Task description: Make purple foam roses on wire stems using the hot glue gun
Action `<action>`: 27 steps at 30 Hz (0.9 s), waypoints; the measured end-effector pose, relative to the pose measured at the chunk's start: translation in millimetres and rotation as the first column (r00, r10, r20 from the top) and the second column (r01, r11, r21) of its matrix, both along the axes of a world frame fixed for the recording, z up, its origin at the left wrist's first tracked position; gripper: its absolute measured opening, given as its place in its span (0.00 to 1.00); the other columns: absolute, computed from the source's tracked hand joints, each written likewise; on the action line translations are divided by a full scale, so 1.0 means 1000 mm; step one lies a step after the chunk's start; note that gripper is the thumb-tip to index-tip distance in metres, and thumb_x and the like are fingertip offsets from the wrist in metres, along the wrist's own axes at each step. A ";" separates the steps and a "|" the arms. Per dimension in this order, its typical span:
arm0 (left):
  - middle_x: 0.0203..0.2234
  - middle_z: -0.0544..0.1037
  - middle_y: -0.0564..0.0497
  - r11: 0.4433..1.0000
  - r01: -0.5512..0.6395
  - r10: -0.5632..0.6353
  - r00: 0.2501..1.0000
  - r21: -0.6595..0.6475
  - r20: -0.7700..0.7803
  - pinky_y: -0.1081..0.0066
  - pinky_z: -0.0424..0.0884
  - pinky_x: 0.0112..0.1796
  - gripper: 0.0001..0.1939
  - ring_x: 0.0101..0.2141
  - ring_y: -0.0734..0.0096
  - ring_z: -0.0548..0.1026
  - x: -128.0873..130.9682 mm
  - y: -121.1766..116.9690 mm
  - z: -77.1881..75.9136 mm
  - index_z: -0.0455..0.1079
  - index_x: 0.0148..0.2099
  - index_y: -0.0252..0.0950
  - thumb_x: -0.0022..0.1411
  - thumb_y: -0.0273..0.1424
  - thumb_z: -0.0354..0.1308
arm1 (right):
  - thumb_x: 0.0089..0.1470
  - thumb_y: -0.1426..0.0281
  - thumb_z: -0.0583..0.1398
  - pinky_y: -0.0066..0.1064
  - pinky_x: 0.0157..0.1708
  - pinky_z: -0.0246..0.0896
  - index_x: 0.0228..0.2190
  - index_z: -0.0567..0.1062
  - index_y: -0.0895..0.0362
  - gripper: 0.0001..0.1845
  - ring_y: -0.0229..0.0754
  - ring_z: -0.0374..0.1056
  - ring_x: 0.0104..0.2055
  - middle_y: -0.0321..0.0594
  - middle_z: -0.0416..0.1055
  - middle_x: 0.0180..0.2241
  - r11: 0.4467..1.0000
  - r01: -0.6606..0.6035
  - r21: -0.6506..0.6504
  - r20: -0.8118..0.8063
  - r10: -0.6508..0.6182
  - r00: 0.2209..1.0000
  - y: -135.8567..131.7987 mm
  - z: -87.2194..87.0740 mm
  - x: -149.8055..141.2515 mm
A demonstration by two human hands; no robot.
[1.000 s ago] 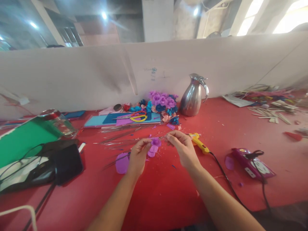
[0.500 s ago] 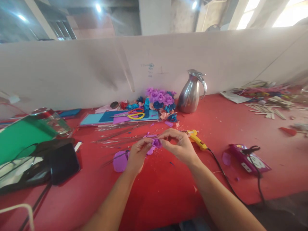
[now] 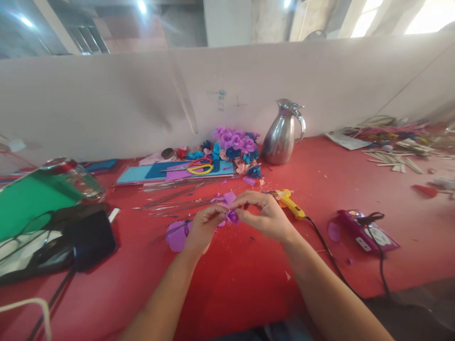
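A small purple paper flower (image 3: 232, 217) is held between my two hands above the red table. My left hand (image 3: 203, 229) pinches it from the left, its fingertips closed at the flower's edge. From the right, my right hand (image 3: 265, 214) grips the same flower between thumb and fingers. A loose purple petal (image 3: 229, 198) shows just above the fingertips. Left of my left hand lie purple paper pieces (image 3: 177, 237), with thin wires across them. Behind the hands, more thin wires (image 3: 167, 203) are spread on the table.
A yellow glue gun (image 3: 293, 206) lies right of my hands, its cord running towards a purple power strip (image 3: 369, 232). Scissors (image 3: 201, 166) rest on coloured paper behind, beside finished paper flowers (image 3: 236, 142) and a steel jug (image 3: 280, 135). A black phone (image 3: 95, 240) lies left.
My right hand has moved left and down from beside the flower onto it. The flower has turned so its open face shows. My left hand keeps its pinch.
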State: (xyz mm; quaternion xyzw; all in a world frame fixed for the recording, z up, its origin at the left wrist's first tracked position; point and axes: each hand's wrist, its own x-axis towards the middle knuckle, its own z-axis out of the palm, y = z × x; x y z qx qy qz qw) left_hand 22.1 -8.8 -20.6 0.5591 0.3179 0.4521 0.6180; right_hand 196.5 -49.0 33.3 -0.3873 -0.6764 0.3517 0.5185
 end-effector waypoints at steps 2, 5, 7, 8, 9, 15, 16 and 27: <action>0.25 0.72 0.53 1.000 0.020 -0.020 1.000 -0.001 -0.007 0.72 0.59 0.32 0.07 0.27 0.74 0.64 -0.001 0.000 0.000 0.76 0.28 0.38 0.51 0.36 0.66 | 0.50 0.75 0.59 0.30 0.38 0.64 0.31 0.79 0.56 0.08 0.38 0.71 0.34 0.37 0.77 0.30 1.000 0.008 -0.025 -0.014 -0.008 1.000 0.000 0.000 0.000; 0.24 0.72 0.53 0.999 0.046 -0.046 0.999 0.006 -0.007 0.72 0.59 0.32 0.07 0.27 0.74 0.64 -0.002 0.000 0.000 0.77 0.27 0.38 0.52 0.36 0.66 | 0.51 0.73 0.59 0.30 0.36 0.64 0.30 0.79 0.58 0.07 0.38 0.70 0.32 0.38 0.76 0.28 0.997 0.000 -0.084 -0.037 -0.003 0.999 0.001 -0.001 0.000; 0.24 0.72 0.53 0.999 0.044 -0.044 0.999 0.005 -0.018 0.71 0.59 0.32 0.07 0.28 0.73 0.64 -0.002 0.000 0.000 0.77 0.28 0.38 0.52 0.36 0.66 | 0.52 0.71 0.59 0.30 0.35 0.64 0.30 0.79 0.59 0.07 0.38 0.70 0.31 0.38 0.76 0.27 0.994 -0.020 -0.104 -0.049 0.015 0.999 0.001 -0.001 -0.001; 0.24 0.72 0.53 0.999 0.039 -0.039 0.999 0.007 -0.027 0.71 0.59 0.33 0.08 0.28 0.73 0.64 -0.002 0.000 0.001 0.77 0.28 0.38 0.52 0.37 0.65 | 0.53 0.71 0.59 0.30 0.35 0.64 0.30 0.79 0.59 0.08 0.37 0.70 0.31 0.38 0.76 0.27 0.994 -0.025 -0.107 -0.055 0.019 0.998 0.001 -0.001 -0.002; 0.24 0.72 0.53 0.999 0.034 -0.034 0.999 0.012 -0.035 0.71 0.59 0.33 0.08 0.28 0.73 0.64 -0.002 0.000 0.002 0.77 0.28 0.38 0.52 0.37 0.66 | 0.53 0.70 0.59 0.30 0.36 0.64 0.29 0.79 0.59 0.08 0.38 0.70 0.31 0.38 0.76 0.27 0.994 -0.026 -0.107 -0.063 0.019 0.998 0.001 -0.001 -0.002; 0.27 0.74 0.50 0.998 -0.022 0.024 0.999 0.053 -0.038 0.70 0.61 0.33 0.08 0.30 0.71 0.67 -0.004 0.002 0.005 0.77 0.28 0.38 0.52 0.38 0.65 | 0.53 0.67 0.61 0.32 0.38 0.66 0.33 0.80 0.57 0.09 0.40 0.72 0.35 0.39 0.78 0.31 0.990 0.007 -0.144 -0.118 -0.025 0.993 0.002 -0.004 -0.004; 0.26 0.74 0.50 0.998 -0.025 0.027 0.999 0.052 -0.041 0.70 0.61 0.32 0.08 0.29 0.71 0.67 -0.004 0.002 0.004 0.77 0.27 0.38 0.51 0.38 0.65 | 0.53 0.66 0.61 0.32 0.38 0.66 0.34 0.80 0.57 0.10 0.40 0.72 0.35 0.40 0.78 0.32 0.989 0.015 -0.148 -0.116 -0.032 0.993 0.002 -0.004 -0.005; 0.28 0.77 0.49 0.997 -0.065 0.066 0.998 0.044 -0.023 0.68 0.64 0.35 0.08 0.34 0.66 0.71 -0.004 0.004 0.000 0.77 0.27 0.38 0.50 0.37 0.66 | 0.54 0.63 0.59 0.29 0.31 0.64 0.33 0.77 0.57 0.11 0.37 0.68 0.29 0.38 0.75 0.28 0.912 0.404 -0.072 -0.185 -0.411 0.893 0.008 -0.009 0.001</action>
